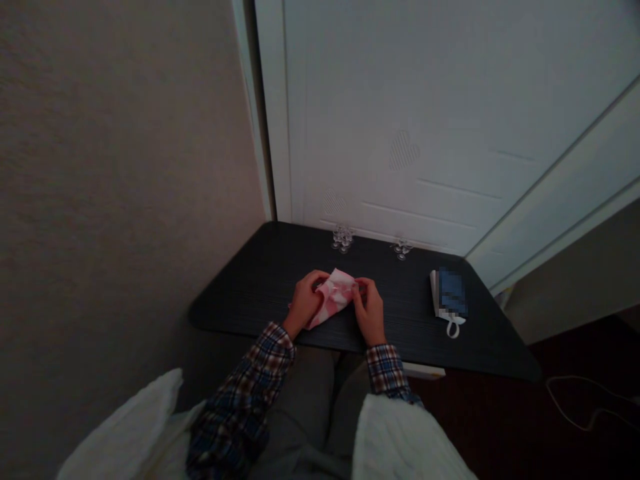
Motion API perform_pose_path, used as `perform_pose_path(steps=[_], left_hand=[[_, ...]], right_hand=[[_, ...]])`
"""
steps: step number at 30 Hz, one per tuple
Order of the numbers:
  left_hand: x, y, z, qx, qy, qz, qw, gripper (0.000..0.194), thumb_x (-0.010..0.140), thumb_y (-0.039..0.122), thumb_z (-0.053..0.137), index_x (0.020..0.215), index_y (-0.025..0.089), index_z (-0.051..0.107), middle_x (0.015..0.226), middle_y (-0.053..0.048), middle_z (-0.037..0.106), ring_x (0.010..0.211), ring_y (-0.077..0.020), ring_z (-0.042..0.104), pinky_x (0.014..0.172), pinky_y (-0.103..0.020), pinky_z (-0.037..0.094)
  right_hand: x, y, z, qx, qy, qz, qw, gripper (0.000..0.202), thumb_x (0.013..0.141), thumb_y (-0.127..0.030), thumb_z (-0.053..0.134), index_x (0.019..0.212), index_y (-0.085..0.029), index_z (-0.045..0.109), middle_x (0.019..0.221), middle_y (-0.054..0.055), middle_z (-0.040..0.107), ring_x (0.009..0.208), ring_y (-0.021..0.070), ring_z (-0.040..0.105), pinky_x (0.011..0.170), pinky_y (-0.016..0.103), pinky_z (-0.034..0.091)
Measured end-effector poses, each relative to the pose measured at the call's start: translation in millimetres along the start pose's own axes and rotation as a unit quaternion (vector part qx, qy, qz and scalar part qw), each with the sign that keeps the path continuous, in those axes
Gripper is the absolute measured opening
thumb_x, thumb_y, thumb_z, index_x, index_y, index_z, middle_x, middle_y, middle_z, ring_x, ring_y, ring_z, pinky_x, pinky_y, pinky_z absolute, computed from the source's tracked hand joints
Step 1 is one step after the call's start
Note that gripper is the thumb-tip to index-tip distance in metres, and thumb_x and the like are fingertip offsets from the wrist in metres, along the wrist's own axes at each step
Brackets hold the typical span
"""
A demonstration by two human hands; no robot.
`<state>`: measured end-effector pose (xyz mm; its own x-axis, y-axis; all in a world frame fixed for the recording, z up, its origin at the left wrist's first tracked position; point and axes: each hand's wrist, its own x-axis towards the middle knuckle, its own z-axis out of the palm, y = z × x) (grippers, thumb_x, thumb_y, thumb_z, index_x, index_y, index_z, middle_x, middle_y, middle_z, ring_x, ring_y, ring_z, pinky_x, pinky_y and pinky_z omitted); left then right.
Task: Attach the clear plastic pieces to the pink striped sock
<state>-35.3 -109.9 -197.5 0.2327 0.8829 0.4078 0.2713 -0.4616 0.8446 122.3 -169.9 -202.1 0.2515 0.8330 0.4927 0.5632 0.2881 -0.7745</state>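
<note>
A pink-and-white cloth [334,299] is bunched up between my hands, over the front middle of the dark table. My left hand [303,301] grips its left side, with the fingers partly tucked behind the folds. At the cloth's right edge, my right hand [371,313] pinches it between thumb and curled fingers. Whether something is wrapped inside the folds, I cannot tell. Beyond the cloth stand several small clear stemmed glasses [343,239] in a cluster. A smaller cluster of clear glasses [401,249] is farther right, near the back edge.
The dark table [240,293] has rounded corners and meets a white door panel [360,100] at the back. On its right lies a blue-and-white packet [453,293], partly blurred, with a white loop. A wall [150,147] rises on the left; a pale cable [570,417] lies on the floor.
</note>
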Motion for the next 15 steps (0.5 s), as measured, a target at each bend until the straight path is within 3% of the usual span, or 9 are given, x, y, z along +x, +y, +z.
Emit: perform_pose_path(steps=[15], left_hand=[[-1.4,3.9,-3.8,-0.003,-0.004,-0.013,1.000,0.022,0.089,0.031,0.055,0.099,0.012,0.061,0.098,-0.006,0.064,0.088,-0.0182,0.062,0.078,-0.039,0.052]], right_hand=[[-0.3,-4.2,-3.5,0.003,-0.022,0.029,0.999,0.024,0.093,-0.033,0.051,0.104,-0.014,0.059,0.092,0.003,0.064,0.076,0.0135,0.063,0.070,0.032,0.053]])
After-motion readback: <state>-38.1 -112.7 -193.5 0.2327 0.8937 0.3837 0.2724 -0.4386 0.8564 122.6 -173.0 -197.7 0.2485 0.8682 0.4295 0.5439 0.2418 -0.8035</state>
